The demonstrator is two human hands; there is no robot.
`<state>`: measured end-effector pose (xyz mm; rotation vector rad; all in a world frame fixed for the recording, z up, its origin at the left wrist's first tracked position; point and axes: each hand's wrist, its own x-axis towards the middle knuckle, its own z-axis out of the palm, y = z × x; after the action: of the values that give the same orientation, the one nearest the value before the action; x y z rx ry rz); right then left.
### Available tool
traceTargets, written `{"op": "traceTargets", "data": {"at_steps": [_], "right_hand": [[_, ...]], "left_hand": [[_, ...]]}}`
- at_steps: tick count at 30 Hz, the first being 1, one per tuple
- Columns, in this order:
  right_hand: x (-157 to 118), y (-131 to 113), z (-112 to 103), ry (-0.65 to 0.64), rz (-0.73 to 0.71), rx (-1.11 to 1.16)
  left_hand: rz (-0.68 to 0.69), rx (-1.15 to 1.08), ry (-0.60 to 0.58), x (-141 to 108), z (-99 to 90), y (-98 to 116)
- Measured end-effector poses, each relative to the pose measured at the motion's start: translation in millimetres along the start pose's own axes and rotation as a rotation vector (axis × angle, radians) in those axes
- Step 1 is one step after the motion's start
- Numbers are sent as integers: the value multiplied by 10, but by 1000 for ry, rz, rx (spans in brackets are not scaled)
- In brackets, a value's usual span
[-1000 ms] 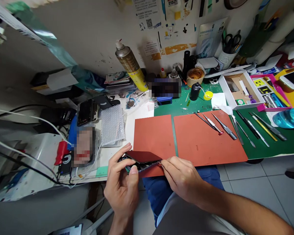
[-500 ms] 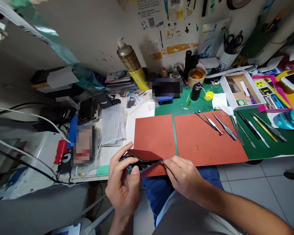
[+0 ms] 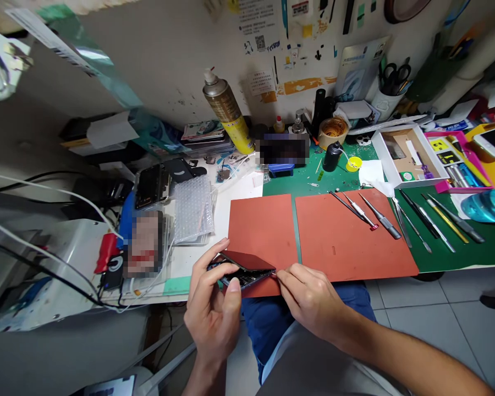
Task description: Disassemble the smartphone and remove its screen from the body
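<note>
An opened phone is tilted over the front edge of the left red-brown mat, its dark screen panel raised from the frame with inner parts showing in the gap. My left hand grips its left end, fingers at the panel and thumb near the lower edge. At the right corner of the phone, my right hand has its fingers pinched together; whatever they hold is too small to make out.
Tweezers and slim tools lie across the right mat and green mat. Bubble wrap and a red-handled tool are at left. Behind stand a spray can, a black bottle and a white box.
The whole view has shifted slightly. Both hands keep about the same hold at the phone, and the raised panel looks much the same.
</note>
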<state>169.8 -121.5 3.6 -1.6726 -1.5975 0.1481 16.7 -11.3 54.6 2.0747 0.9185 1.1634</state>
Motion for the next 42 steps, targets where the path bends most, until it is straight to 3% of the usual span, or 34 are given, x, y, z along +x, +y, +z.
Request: {"op": "traceTargets", "data": {"at_steps": [4,10,16,19,22,27,32,36,42], "right_hand": [[74,-89,-77,91,-14,123],[225,-201,-108,121,-75,149],[295,-327,-279,404,-70,323],[266,-322,-355,449,-15,365],[232,-273,-300,382,-12,325],[244,-238,-158,259,-133,124],[161,-255,-280,34,-101,-108],[54,-228,-358,-11,-41,-35],[64,-119,-267,71,82,186]], "left_hand": [[-14,1,-5,3,7,-3],[22,29,-26,9,14,13],[33,23,-68,4,12,10],[40,22,-81,8,3,-10],[46,24,-81,13,2,-27],[64,43,-93,14,17,-19],[68,48,-90,11,2,-5],[66,32,-85,-1,-12,-17],[86,29,-111,-16,-3,-20]]}}
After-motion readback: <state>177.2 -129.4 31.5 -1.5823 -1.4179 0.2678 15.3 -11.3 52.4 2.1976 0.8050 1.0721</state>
